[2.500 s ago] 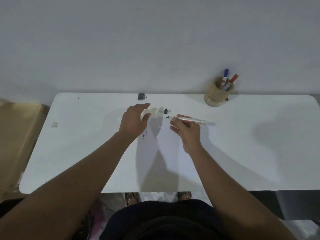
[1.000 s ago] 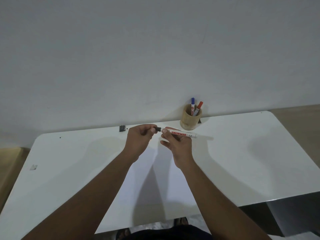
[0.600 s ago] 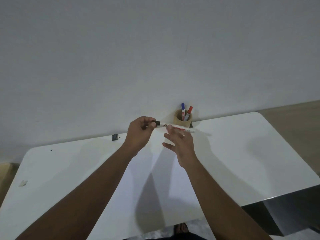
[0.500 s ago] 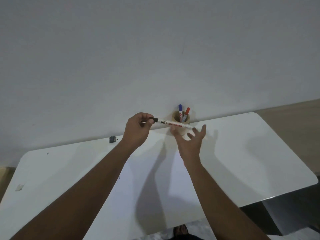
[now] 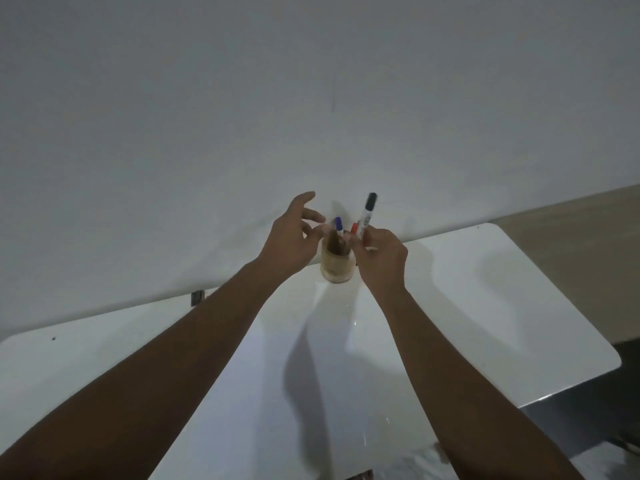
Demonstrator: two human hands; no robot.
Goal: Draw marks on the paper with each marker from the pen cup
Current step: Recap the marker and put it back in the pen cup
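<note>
presumably mid-task: right hand (image 5: 381, 252) fingers pinch the capped black marker (image 5: 366, 215) above the pen cup (image 5: 337, 266), left hand (image 5: 294, 242) fingers spread; blue marker (image 5: 338, 226) and red marker (image 5: 353, 229) seemingly remain.

The right hand (image 5: 382, 256) covers the lower barrel of the black-capped marker (image 5: 366, 214). The pen cup (image 5: 336, 268) hides the blue marker (image 5: 338, 226) and red marker (image 5: 353, 229) below their caps. Both forearms run off the bottom edge.

White table (image 5: 485, 306), small black clip (image 5: 197, 298).
</note>
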